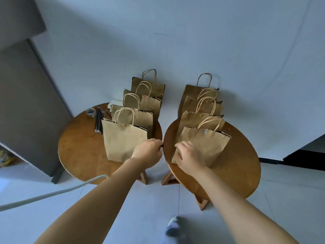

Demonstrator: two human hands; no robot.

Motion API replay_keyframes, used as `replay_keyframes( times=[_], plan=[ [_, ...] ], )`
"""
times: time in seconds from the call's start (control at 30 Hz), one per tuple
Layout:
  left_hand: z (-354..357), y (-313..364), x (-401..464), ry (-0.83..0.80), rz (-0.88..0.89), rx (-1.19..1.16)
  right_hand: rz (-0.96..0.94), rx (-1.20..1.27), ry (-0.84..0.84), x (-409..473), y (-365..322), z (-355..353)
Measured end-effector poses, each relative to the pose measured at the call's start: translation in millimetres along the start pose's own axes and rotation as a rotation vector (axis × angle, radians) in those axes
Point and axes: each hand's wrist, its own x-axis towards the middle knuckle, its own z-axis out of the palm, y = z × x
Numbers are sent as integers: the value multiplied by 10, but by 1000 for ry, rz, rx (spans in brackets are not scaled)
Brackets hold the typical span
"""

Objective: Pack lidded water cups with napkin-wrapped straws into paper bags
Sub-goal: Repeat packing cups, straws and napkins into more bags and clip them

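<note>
Two rows of several brown paper bags with twisted handles stand on two round wooden tables, their tops folded and held with paper clips. The front left bag (123, 140) stands on the left table (79, 155). My left hand (149, 150) is beside that bag's lower right corner, fingers curled over the table's right rim. The front right bag (207, 147) stands on the right table (237, 173). My right hand (188, 155), slightly blurred, lies on this bag's lower left part with fingers spread. No cups are visible.
Dark straws (98, 120), a small tub of paper clips (91, 112) and white napkins (115, 103) lie at the back of the left table. A grey panel (26, 103) leans at the left. A white cable (52, 192) crosses the floor. My foot (173, 226) is below.
</note>
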Motion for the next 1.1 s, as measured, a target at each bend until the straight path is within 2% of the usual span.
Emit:
replay_keyframes(
  times=[0.27,0.4,0.53,0.73,0.9,1.1],
  plan=[
    [-796,-1183,-1207,159,-189,-39,-188,45,-159,320,-1842,316],
    [-1232,-1811,-1635,299,-336,-47,-358,77,-167,642,-2741,435],
    [-1658,-2416,-1875,360,-459,-7,-479,126,-166,1005,-3566,483],
    [-2435,-3313,-1856,422,-512,80,-606,175,-116,1810,-4630,624],
    [-3294,-3942,-1523,461,-517,198,-584,227,-58,2673,-5301,641],
    [-4187,-4619,-1299,611,-502,117,-704,209,37,3505,-6074,520]
  ],
)
